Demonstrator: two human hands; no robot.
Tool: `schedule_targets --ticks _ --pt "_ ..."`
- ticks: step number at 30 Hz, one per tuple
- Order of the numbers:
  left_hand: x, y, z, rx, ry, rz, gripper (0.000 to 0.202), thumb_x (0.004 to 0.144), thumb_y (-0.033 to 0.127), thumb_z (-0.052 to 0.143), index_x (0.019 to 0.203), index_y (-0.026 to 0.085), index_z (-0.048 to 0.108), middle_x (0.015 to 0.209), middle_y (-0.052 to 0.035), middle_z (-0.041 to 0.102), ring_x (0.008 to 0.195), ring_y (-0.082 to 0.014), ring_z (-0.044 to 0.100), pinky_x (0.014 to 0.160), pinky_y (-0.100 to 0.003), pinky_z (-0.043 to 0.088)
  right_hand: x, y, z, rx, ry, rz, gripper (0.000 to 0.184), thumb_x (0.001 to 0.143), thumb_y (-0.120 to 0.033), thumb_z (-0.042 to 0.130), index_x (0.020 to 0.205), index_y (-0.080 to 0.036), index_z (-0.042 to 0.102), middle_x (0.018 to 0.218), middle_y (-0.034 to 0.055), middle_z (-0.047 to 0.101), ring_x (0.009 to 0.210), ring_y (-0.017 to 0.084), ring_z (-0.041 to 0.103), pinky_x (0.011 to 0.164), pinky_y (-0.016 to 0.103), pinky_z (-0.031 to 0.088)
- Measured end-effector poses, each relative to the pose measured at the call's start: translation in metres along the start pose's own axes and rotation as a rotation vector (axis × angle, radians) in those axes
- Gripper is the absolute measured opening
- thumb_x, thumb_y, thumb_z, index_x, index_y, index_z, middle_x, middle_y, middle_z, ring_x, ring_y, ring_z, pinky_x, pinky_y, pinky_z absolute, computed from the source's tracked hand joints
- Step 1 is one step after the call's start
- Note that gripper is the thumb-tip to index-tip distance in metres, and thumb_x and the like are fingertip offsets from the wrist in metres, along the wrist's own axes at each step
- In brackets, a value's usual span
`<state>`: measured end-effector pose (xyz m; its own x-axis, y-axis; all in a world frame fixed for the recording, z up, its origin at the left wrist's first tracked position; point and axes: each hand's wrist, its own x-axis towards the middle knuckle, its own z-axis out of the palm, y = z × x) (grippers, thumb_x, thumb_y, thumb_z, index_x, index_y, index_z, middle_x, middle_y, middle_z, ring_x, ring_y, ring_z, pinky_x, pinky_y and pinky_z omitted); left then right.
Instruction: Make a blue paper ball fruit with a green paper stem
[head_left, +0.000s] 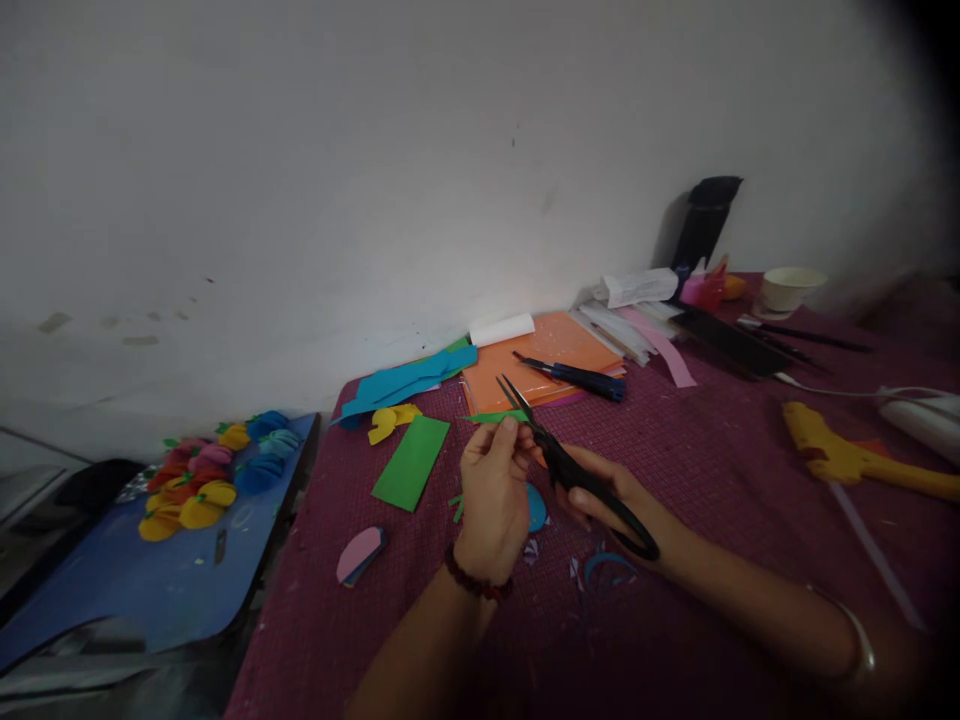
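Observation:
My left hand (pixel 496 490) pinches a narrow piece of green paper (pixel 496 417) above the table. My right hand (pixel 619 505) is closed around the handles of black scissors (pixel 566 468), their slim blades a little apart and pointing up and left. The scissors cross close to the left fingertips, beside the green piece; whether the blades touch it I cannot tell. A larger green paper rectangle (pixel 412 463) lies left of my hands. Half hidden behind the left hand is a blue round paper piece (pixel 535 508). A pink and blue stack of rounded pieces (pixel 361 556) rests nearer me.
Behind my hands lie orange sheets (pixel 555 345) with a blue-handled tool (pixel 589 380) on top, and blue paper (pixel 409 378). A yellow glue gun (pixel 847 460) and a cup (pixel 793 287) are at right. Colourful paper shapes (pixel 202 490) sit on a blue board (pixel 172 590) at left.

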<state>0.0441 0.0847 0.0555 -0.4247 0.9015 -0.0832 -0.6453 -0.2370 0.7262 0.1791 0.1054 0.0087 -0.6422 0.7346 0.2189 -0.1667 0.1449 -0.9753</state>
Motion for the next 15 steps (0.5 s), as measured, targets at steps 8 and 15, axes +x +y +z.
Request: schedule_targets --ticks 8,15 --pt "0.001 0.005 -0.001 0.026 -0.014 0.012 0.022 0.064 0.022 0.078 0.069 0.015 0.057 0.063 0.0038 0.059 0.059 -0.0070 0.057 0.059 -0.020 0.046 0.000 -0.008 -0.002 -0.103 0.023 -0.031 0.052 0.080 -0.047 0.063 0.126 -0.024 0.058 0.114 0.0094 0.064 0.110 0.026 0.058 0.095 0.041 0.046" --pt "0.003 0.013 -0.005 0.196 -0.034 -0.005 0.021 0.069 0.027 0.073 0.072 0.015 0.057 0.063 0.0028 0.058 0.057 -0.0090 0.056 0.057 -0.023 0.046 0.000 -0.007 -0.001 -0.114 0.018 0.012 0.055 0.079 -0.048 0.064 0.128 -0.022 0.058 0.118 0.0107 0.065 0.112 0.028 0.059 0.094 0.042 0.047"
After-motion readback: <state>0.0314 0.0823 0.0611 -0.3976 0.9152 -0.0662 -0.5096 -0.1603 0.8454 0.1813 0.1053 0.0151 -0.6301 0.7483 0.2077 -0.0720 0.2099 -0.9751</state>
